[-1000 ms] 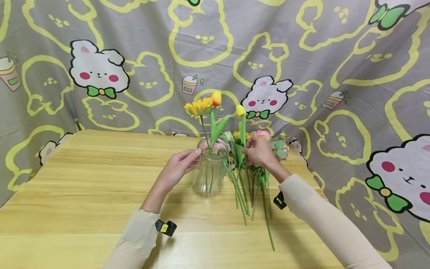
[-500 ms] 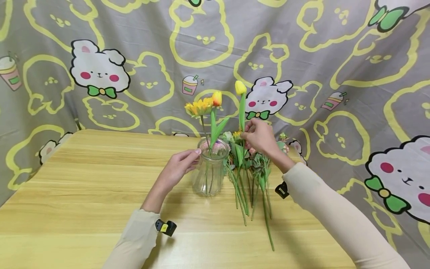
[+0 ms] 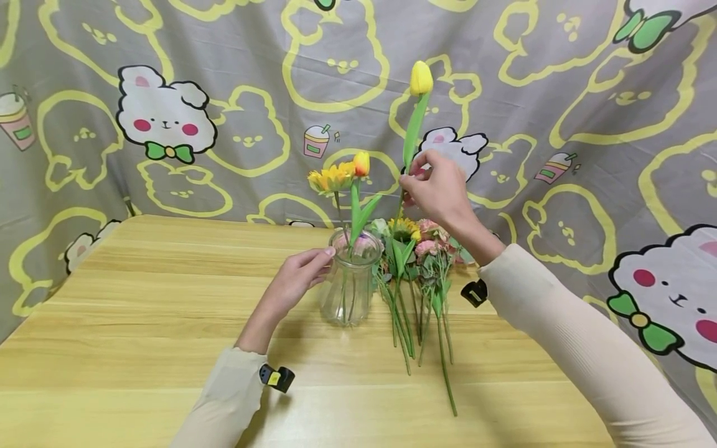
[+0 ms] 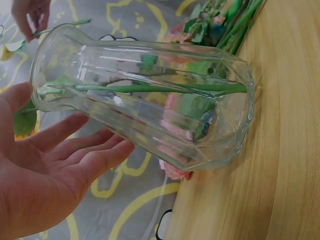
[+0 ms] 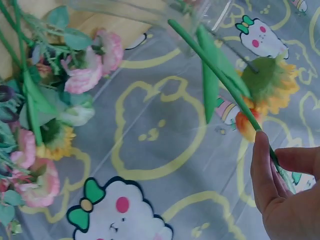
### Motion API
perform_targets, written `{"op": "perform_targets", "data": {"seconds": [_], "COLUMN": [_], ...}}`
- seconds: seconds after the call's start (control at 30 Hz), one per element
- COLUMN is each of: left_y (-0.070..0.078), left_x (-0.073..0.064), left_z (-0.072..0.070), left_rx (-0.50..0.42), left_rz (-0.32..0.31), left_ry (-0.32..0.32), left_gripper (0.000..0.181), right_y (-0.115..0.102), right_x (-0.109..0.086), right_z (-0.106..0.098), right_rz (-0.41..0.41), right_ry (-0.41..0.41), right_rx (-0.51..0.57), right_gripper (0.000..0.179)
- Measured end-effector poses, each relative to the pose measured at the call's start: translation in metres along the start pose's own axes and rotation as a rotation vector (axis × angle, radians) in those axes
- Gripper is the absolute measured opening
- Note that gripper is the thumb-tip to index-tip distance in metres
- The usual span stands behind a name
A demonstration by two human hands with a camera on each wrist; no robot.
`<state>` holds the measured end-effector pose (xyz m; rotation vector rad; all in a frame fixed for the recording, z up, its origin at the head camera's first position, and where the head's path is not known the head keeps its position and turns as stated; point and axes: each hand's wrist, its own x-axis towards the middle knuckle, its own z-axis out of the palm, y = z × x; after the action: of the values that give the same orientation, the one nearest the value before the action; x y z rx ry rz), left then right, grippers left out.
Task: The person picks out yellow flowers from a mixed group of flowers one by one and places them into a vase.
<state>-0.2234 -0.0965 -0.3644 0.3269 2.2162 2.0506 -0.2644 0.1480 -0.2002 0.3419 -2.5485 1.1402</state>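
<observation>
A clear glass vase (image 3: 346,292) stands upright on the wooden table, holding a yellow sunflower (image 3: 332,179) and an orange-yellow tulip (image 3: 361,164). At its left side is my left hand (image 3: 291,283), thumb by the rim and fingers extended along the neck, as the left wrist view shows. My right hand (image 3: 439,190) pinches a yellow tulip (image 3: 421,78) by its stem between thumb and fingers. The bloom points up, above and right of the vase. In the right wrist view the green stem (image 5: 218,75) slants away from the fingertips, overlapping the flowers in the vase.
Right of the vase lies a pile of artificial flowers: pink blooms (image 3: 431,247), another sunflower (image 3: 404,229) and several green stems (image 3: 448,373) reaching toward the front. A grey cartoon-print curtain (image 3: 241,199) hangs behind the table (image 3: 168,311).
My right hand has lifted the yellow tulip up out of the pile, its bloom rising well above the other flowers. The left hand and the vase have stayed in place.
</observation>
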Motion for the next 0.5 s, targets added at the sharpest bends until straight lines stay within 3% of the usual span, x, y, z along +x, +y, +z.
{"op": "perform_targets", "data": {"seconds": [0.13,0.5], "left_y": [0.0,0.0], "left_x": [0.0,0.001], "left_z": [0.0,0.0], "left_rx": [-0.002,-0.006], "left_rz": [0.0,0.001], "left_ry": [-0.001,-0.005], "left_gripper": [0.063,0.065], "right_y": [-0.008,-0.017], "right_x": [0.001,0.003], "right_z": [0.002,-0.002], "right_rz": [-0.039,-0.086], "right_ry": [0.02,0.053], "right_rx": [0.039,0.023], "right_gripper": [0.012,0.013]}}
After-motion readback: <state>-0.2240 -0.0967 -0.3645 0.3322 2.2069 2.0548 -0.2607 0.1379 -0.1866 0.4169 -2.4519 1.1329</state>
